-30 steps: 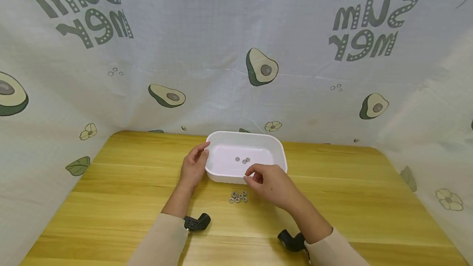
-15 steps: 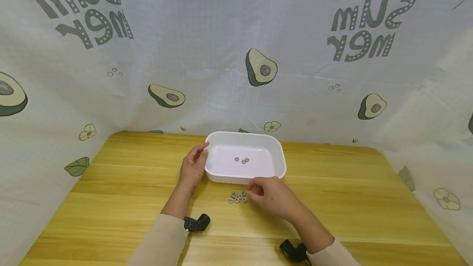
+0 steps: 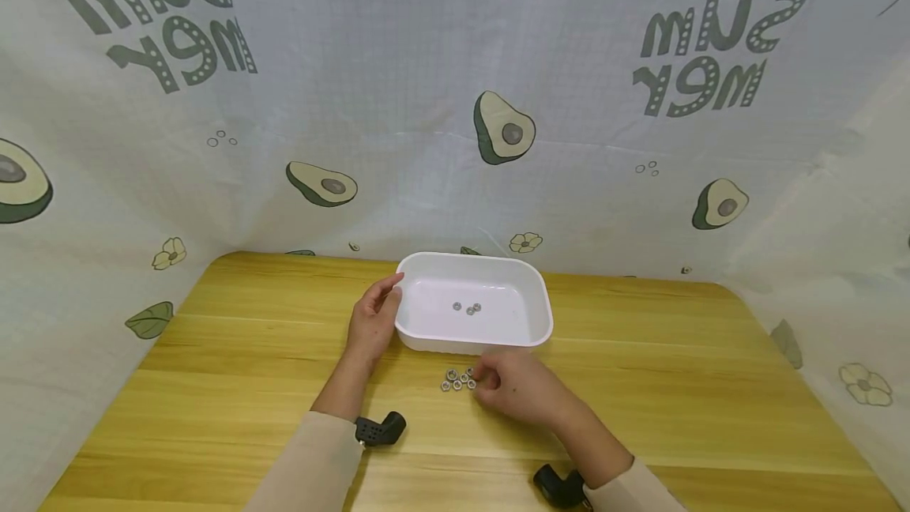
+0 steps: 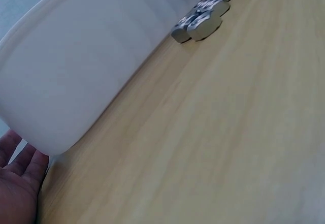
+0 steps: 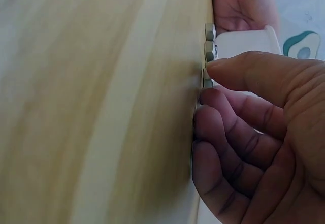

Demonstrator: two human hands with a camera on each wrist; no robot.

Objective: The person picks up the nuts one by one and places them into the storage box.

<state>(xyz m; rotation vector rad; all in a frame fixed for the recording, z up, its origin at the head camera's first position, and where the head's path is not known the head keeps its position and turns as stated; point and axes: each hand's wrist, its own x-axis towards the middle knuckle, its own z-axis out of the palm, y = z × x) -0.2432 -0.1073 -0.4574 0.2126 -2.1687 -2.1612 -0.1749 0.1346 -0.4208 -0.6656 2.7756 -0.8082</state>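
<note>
The left hand point(image 3: 372, 321), unclenched, touches the left end of the tray point(image 3: 508, 328); in front, the right hand point(image 3: 519, 388) curls at nuts point(image 3: 457, 385), pinch unclear.

At the far side, a whitish cloth point(image 3: 426, 62) is showing green-rimmed cream avocados point(image 3: 501, 129) with grey pits, cream flowers point(image 3: 526, 242), green leaves point(image 3: 151, 321) and, left and right, grey-green lettering point(image 3: 723, 47) with pale dots. The tabletop point(image 3: 249, 385) is displaying streaky yellow-brown woodgrain; the tray point(image 3: 441, 344) is gleaming plain white, the nuts point(image 4: 205, 25) silver-grey. Nearer, sleeves point(image 3: 306, 464) are showing beige, wrist cameras point(image 3: 384, 430) black.
</note>
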